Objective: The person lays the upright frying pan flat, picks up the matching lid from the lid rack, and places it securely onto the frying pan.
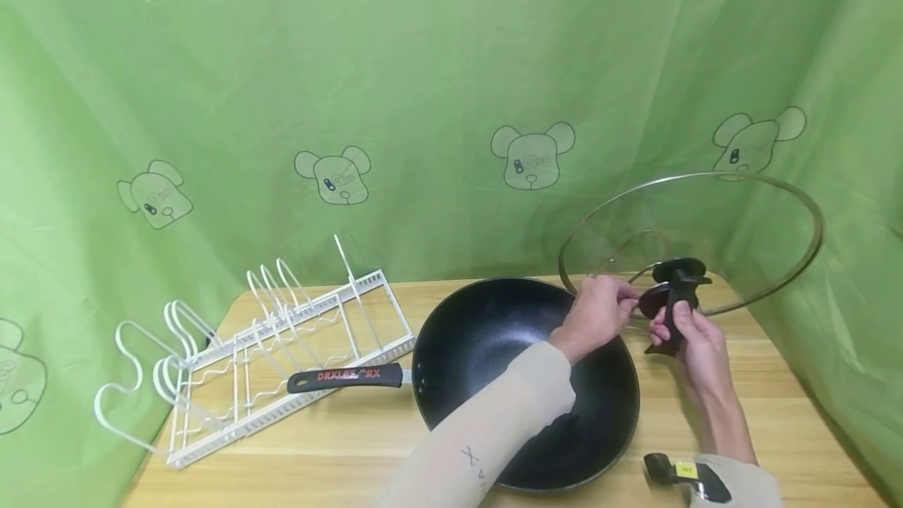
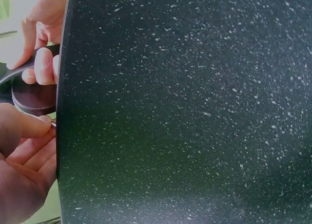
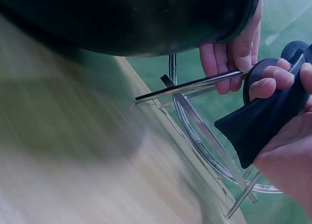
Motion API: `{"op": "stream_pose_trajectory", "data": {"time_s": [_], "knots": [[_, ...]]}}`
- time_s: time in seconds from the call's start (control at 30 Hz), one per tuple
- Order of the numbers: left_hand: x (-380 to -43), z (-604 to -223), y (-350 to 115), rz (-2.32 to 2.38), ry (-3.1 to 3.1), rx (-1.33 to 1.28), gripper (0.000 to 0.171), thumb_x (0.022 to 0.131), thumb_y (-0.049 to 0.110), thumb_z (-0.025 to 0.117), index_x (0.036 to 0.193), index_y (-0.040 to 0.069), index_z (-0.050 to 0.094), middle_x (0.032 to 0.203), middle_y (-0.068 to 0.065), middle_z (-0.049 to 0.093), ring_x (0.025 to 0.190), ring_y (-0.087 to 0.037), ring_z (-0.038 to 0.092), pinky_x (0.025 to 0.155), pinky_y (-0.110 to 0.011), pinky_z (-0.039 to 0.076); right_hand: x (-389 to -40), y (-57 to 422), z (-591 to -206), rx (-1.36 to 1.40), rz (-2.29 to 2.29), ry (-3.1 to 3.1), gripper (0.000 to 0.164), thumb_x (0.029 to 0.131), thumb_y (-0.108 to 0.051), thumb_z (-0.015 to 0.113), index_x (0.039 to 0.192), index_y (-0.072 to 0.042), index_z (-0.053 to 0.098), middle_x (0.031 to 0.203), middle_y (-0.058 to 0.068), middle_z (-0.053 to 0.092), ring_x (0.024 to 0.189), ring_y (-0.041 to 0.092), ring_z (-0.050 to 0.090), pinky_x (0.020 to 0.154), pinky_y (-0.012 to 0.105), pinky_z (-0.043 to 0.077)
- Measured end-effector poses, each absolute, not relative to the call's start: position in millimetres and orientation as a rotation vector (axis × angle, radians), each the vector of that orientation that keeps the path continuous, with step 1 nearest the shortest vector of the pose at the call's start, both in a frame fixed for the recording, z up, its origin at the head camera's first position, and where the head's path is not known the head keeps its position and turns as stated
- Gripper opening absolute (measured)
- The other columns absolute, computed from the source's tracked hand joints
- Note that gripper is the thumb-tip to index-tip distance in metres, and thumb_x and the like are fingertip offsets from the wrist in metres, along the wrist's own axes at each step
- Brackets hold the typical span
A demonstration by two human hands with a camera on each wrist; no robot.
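In the head view, a glass lid [image 1: 816, 234] with a metal rim stands tilted behind the right side of a black wok [image 1: 487, 343]. My right hand [image 1: 694, 343] grips the black flared handle [image 1: 679, 306] in front of the glass; a round black disc shows beside its fingers. My left hand [image 1: 600, 312] reaches across the wok, and its thumb and fingertips pinch the end of a thin shiny metal bar [image 3: 190, 86] near that disc. The right wrist view shows more metal strips [image 3: 209, 136] below, some perhaps reflections. The wok's wall hides most of the left wrist view.
A white wire rack [image 1: 282, 351] lies on the left of the wooden table [image 1: 783, 414]. The wok's handle [image 1: 346, 377] points left over the rack's front edge. Green cloth [image 1: 437, 61] hangs close behind and along both sides.
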State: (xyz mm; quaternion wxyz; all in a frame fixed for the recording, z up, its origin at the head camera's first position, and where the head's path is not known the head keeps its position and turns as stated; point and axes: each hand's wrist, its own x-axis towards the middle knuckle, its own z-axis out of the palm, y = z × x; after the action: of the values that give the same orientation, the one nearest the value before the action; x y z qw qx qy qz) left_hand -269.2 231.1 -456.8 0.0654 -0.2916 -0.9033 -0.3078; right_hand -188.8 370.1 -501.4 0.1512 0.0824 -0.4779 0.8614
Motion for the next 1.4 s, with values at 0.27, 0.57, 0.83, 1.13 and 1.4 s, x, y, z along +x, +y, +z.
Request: {"op": "stream_pose_trajectory", "data": {"time_s": [0.27, 0.57, 0.83, 1.13, 1.4], "knots": [[-270, -457, 231, -0.907, -2.733, -0.874, 0.014, 0.095, 0.018, 0.075, 0.104, 0.026, 0.082, 0.091, 0.018, 0.075, 0.069, 0.010, 0.053, 0.060, -0.005, 0.039, -189, 371, -501, 0.202, 2.438, -1.381, 0.029, 0.108, -0.013, 0.047, 0.096, 0.005, 0.066, 0.084, 0.009, 0.065, 0.069, 0.016, 0.062, 0.064, 0.025, 0.056], [-271, -455, 232, -0.868, -2.756, -0.891, 0.016, 0.094, 0.018, 0.075, 0.106, 0.028, 0.081, 0.092, 0.020, 0.074, 0.074, 0.009, 0.056, 0.064, -0.005, 0.041, -189, 366, -494, 0.037, 2.262, -1.311, 0.033, 0.106, -0.014, 0.055, 0.085, 0.009, 0.063, 0.071, 0.011, 0.061, 0.055, 0.017, 0.057, 0.051, 0.024, 0.050], [-269, -455, 231, -0.863, -2.764, -0.884, 0.014, 0.094, 0.020, 0.076, 0.104, 0.029, 0.081, 0.092, 0.020, 0.073, 0.082, 0.009, 0.059, 0.070, -0.006, 0.044, -190, 365, -491, 0.070, 2.195, -1.127, 0.036, 0.106, -0.005, 0.052, 0.077, 0.015, 0.058, 0.066, 0.016, 0.059, 0.046, 0.018, 0.052, 0.041, 0.024, 0.043], [-266, -455, 231, -0.836, -2.771, -0.881, 0.013, 0.095, 0.023, 0.076, 0.104, 0.031, 0.081, 0.090, 0.021, 0.073, 0.076, 0.010, 0.057, 0.066, -0.006, 0.043, -187, 362, -475, 0.142, 2.159, -1.088, 0.034, 0.106, -0.001, 0.050, 0.077, 0.016, 0.057, 0.065, 0.018, 0.058, 0.045, 0.019, 0.052, 0.040, 0.024, 0.044], [-264, -456, 230, -0.765, -2.769, -0.876, 0.014, 0.096, 0.027, 0.073, 0.107, 0.034, 0.080, 0.098, 0.023, 0.073, 0.092, 0.007, 0.061, 0.079, -0.008, 0.046, -179, 357, -454, 0.325, 2.093, -0.941, 0.036, 0.104, 0.005, 0.050, 0.072, 0.023, 0.053, 0.060, 0.022, 0.057, 0.042, 0.022, 0.047, 0.039, 0.027, 0.043]]}}
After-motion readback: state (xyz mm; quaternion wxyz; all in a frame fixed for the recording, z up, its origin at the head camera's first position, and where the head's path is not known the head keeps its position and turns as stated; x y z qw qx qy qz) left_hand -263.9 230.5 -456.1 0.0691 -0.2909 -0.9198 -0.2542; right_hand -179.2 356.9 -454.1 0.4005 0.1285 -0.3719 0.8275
